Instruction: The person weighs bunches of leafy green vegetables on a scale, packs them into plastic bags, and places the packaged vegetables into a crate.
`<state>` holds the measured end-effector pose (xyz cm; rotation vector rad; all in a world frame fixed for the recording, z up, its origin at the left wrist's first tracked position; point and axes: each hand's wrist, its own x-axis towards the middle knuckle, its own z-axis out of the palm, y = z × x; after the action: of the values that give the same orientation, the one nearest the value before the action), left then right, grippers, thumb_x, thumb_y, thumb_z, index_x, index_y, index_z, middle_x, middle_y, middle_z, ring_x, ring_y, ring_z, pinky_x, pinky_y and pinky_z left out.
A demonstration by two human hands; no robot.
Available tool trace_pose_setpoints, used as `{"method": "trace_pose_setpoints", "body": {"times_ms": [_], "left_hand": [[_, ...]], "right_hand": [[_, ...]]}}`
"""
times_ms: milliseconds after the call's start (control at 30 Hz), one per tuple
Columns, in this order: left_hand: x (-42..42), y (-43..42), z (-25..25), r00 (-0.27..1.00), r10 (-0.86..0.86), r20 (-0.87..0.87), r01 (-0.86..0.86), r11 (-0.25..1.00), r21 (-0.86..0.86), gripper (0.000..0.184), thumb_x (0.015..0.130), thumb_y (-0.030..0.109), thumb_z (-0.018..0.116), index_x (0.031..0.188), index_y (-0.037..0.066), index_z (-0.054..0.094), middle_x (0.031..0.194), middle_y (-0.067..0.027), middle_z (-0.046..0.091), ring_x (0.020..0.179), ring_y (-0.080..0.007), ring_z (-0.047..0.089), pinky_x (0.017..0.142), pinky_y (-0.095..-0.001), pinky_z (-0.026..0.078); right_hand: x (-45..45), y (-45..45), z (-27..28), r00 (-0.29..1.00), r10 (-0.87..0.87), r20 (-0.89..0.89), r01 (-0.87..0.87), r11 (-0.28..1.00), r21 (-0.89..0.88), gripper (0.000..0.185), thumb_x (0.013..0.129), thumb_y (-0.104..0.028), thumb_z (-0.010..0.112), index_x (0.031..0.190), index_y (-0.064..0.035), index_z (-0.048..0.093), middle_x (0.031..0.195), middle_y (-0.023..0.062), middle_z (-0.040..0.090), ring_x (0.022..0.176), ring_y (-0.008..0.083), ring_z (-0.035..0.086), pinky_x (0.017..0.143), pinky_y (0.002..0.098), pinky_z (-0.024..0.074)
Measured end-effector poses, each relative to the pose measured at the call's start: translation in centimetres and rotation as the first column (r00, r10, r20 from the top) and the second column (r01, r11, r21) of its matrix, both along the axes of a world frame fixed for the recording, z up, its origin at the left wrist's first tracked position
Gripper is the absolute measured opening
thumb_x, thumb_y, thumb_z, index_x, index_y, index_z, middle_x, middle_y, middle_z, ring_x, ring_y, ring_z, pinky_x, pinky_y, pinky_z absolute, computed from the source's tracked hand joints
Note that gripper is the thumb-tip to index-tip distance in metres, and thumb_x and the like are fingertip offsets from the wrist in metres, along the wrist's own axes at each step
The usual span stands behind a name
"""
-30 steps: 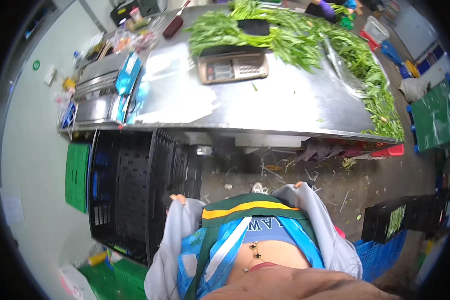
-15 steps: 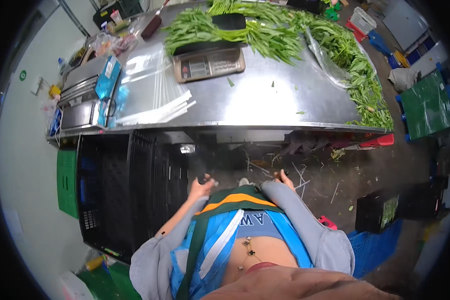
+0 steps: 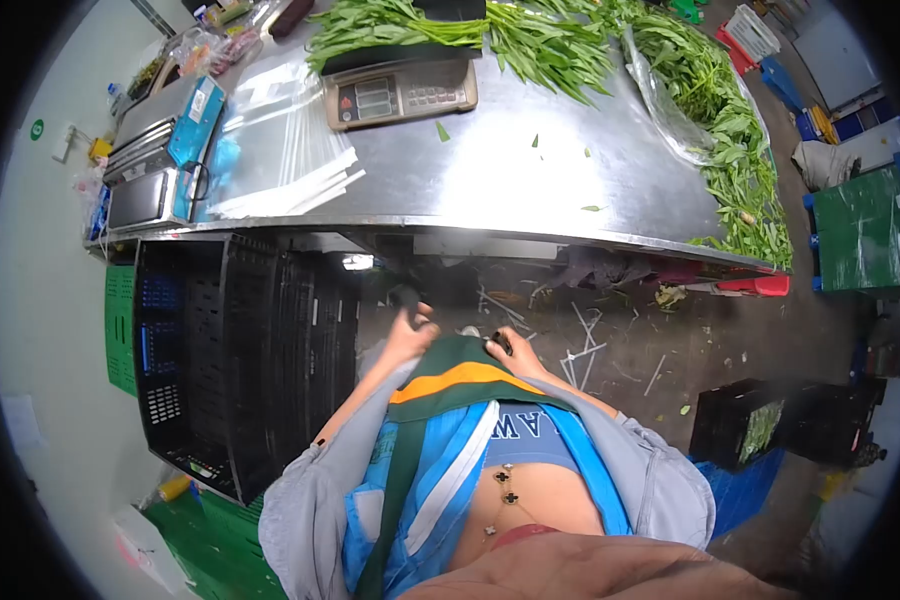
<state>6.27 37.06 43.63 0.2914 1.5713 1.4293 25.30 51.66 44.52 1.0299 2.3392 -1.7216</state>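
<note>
My left hand is in front of the body, below the table edge, its fingers curled by a small dark item that is too blurred to name. To its right, my right hand is closed at the top of the green apron, with something small and black at its fingers. Beyond the hands stands a metal table, with a scale on it. Leafy green stems lie behind and beside the scale, and clear plastic bags lie to its left.
Black crates stand at the left under the table edge, beside a green crate. A blue-sided machine sits on the table's left end. At the right are a black crate and a green wrapped stack. Scraps litter the floor.
Both sleeves have slid back and more of the hands and forearms shows. My right hand has moved left to the apron, nearer my left hand. The view has shifted.
</note>
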Motion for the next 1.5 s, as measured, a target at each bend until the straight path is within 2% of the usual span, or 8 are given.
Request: {"method": "trace_pose_setpoints", "body": {"times_ms": [33, 200, 400, 533, 800, 1300, 1467, 1500], "left_hand": [[1.9, 0.5, -1.3, 0.974, -0.064, -0.218, 0.075, 0.996, 0.042, 0.049, 0.073, 0.038, 0.068, 0.1, 0.005, 0.044, 0.071, 0.0008, 0.047, 0.053, -0.0054, 0.042, 0.048, -0.0211, 0.036], [3.6, 1.7, -0.3, 0.983, -0.164, -0.086, 0.17, 0.983, 0.065, 0.047, 0.077, 0.049, 0.058, 0.09, 0.006, 0.044, 0.066, 0.0034, 0.044, 0.056, -0.0045, 0.04, 0.049, -0.0194, 0.033], [0.8, 4.1, -1.8, 0.975, 0.063, 0.215, -0.091, 0.988, 0.122, 0.037, 0.082, 0.045, 0.055, 0.077, 0.01, 0.042, 0.056, 0.0048, 0.037, 0.05, -0.0031, 0.035, 0.043, -0.0219, 0.027], [-0.9, 5.7, -2.1, 0.91, -0.361, -0.205, 0.395, 0.906, 0.156, 0.052, 0.073, 0.046, 0.065, 0.094, 0.003, 0.047, 0.079, -0.0024, 0.049, 0.077, -0.0108, 0.049, 0.07, -0.0256, 0.042], [-9.2, 6.6, -2.4, 0.9, -0.372, -0.228, 0.398, 0.914, 0.081, 0.067, 0.061, 0.057, 0.069, 0.094, 0.005, 0.046, 0.078, -0.0024, 0.049, 0.074, -0.0116, 0.048, 0.066, -0.0265, 0.041], [-19.2, 8.8, 0.6, 0.565, -0.74, -0.365, 0.685, 0.667, -0.291, 0.078, 0.06, 0.052, 0.07, 0.106, -0.004, 0.039, 0.094, -0.0236, 0.057, 0.09, -0.0373, 0.056, 0.072, -0.04, 0.044], [-18.1, 8.7, -6.7, 0.661, -0.654, -0.368, 0.61, 0.754, -0.245, 0.092, 0.069, 0.048, 0.064, 0.124, -0.013, 0.021, 0.108, -0.0322, 0.048, 0.101, -0.0418, 0.049, 0.082, -0.0415, 0.042], [-16.8, 6.8, -18.5, 0.92, -0.39, 0.032, 0.39, 0.921, 0.013, 0.079, 0.072, 0.045, 0.063, 0.121, -0.01, 0.034, 0.107, -0.0282, 0.052, 0.1, -0.0363, 0.052, 0.083, -0.0385, 0.042]], "right_hand": [[-0.3, 0.4, 0.5, 0.997, -0.073, -0.038, 0.075, 0.996, 0.051, 0.038, 0.08, -0.031, 0.058, 0.099, 0.0011, 0.051, 0.088, 0.0208, 0.058, 0.084, 0.0308, 0.057, 0.072, 0.0372, 0.0436], [-2.0, 1.5, 1.9, 0.975, -0.101, -0.196, 0.114, 0.992, 0.057, 0.026, 0.079, -0.018, 0.06, 0.095, -0.001, 0.049, 0.078, 0.0173, 0.059, 0.07, 0.0271, 0.059, 0.064, 0.0345, 0.045], [-5.0, 3.0, 2.4, 0.783, 0.622, 0.035, -0.621, 0.783, -0.032, 0.023, 0.08, -0.021, 0.052, 0.09, -0.0022, 0.047, 0.081, 0.0244, 0.058, 0.081, 0.0383, 0.057, 0.067, 0.0435, 0.0448], [-7.5, 3.9, 1.1, 0.693, 0.717, 0.074, -0.718, 0.695, -0.013, 0.025, 0.079, -0.024, 0.053, 0.091, -0.0017, 0.051, 0.081, 0.0235, 0.059, 0.08, 0.0369, 0.058, 0.067, 0.0423, 0.0449], [-14.6, 4.8, 2.0, 0.982, 0.189, -0.004, -0.186, 0.975, 0.125, 0.024, 0.068, -0.008, 0.065, 0.087, -0.0011, 0.05, 0.079, 0.0209, 0.058, 0.077, 0.0378, 0.056, 0.063, 0.0416, 0.0427], [-23.8, 5.9, 2.0, 0.85, 0.509, 0.134, -0.525, 0.799, 0.292, 0.021, 0.08, -0.02, 0.047, 0.094, -0.0041, 0.044, 0.078, 0.0194, 0.059, 0.073, 0.0366, 0.059, 0.057, 0.0452, 0.0459], [-24.7, 7.5, 0.8, 0.847, 0.528, 0.055, -0.53, 0.837, 0.136, 0.033, 0.081, -0.029, 0.049, 0.102, -0.0035, 0.047, 0.088, 0.0253, 0.058, 0.084, 0.0394, 0.057, 0.072, 0.0454, 0.0444], [-25.2, 8.0, 0.7, 0.824, 0.567, -0.012, -0.564, 0.822, 0.085, 0.034, 0.081, -0.029, 0.048, 0.103, -0.0026, 0.048, 0.089, 0.0265, 0.058, 0.086, 0.0399, 0.056, 0.074, 0.0447, 0.044]]}}
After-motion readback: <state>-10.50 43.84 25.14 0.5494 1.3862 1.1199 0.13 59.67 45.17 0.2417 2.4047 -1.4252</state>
